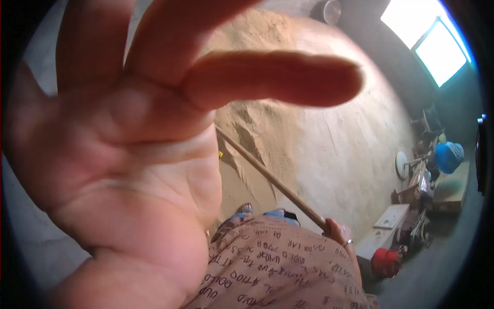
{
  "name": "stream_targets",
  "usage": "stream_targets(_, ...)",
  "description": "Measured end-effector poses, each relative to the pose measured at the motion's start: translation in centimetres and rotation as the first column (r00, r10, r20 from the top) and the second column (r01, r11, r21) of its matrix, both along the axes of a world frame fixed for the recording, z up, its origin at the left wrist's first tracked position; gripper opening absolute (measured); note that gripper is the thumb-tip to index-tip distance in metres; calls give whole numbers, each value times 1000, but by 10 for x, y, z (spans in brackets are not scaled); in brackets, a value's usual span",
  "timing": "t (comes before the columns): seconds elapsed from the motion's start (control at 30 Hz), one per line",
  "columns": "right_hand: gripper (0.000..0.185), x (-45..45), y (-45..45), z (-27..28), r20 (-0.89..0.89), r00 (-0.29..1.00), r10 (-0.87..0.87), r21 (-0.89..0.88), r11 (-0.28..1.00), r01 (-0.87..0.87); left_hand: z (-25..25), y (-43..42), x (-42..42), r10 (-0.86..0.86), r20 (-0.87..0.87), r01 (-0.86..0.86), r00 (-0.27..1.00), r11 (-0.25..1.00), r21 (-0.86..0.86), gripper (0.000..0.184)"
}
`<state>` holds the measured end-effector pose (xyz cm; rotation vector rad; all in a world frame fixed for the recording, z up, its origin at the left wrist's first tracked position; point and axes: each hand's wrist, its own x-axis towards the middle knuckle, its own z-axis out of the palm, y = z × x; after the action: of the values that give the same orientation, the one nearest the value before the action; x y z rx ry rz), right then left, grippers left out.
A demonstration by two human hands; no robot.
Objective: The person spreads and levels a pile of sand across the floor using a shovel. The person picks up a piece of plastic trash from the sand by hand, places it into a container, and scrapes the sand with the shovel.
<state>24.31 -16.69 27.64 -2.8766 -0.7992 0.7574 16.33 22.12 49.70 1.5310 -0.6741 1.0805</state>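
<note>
My left hand (pixel 123 170) fills the left half of the head view, very close to the camera. Its palm faces me, the fingers are spread, and it holds nothing. Lower right, my right hand (pixel 337 230), with a watch on the wrist, is closed around the upper end of a long wooden handle (pixel 278 183). The handle slants up and left over the sand (pixel 267 149), and its far end is hidden behind my left hand.
My feet (pixel 246 208) show below the patterned brown garment (pixel 278 257). At the right are a blue bag (pixel 448 157), a red container (pixel 386 262), a white board (pixel 392 216) and a round-topped stand (pixel 402 165). A bright window (pixel 440 49) is upper right; a round metal vessel (pixel 330 12) lies at the top.
</note>
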Motion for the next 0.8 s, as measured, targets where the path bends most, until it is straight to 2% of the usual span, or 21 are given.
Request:
stream_targets(0.17, 42, 1, 0, -1, 0, 1000, 19, -30, 999, -19, 7, -9, 9, -42, -24, 43, 999, 998, 43, 58)
stream_targets(0.47, 44, -1, 9, 11, -3, 1000, 14, -78, 997, -15, 14, -10, 1, -42, -38, 43, 998, 999, 24, 61)
stream_targets(0.57, 44, -2, 6, 5, 13, 1000, 26, -28, 999, -25, 13, -10, -2, -42, -39, 43, 998, 999, 22, 62)
stream_targets(0.8, 44, -2, 7, 8, 7, 1000, 16, -34, 999, -16, 21, -8, 1, -66, -53, 67, 996, 997, 28, 64)
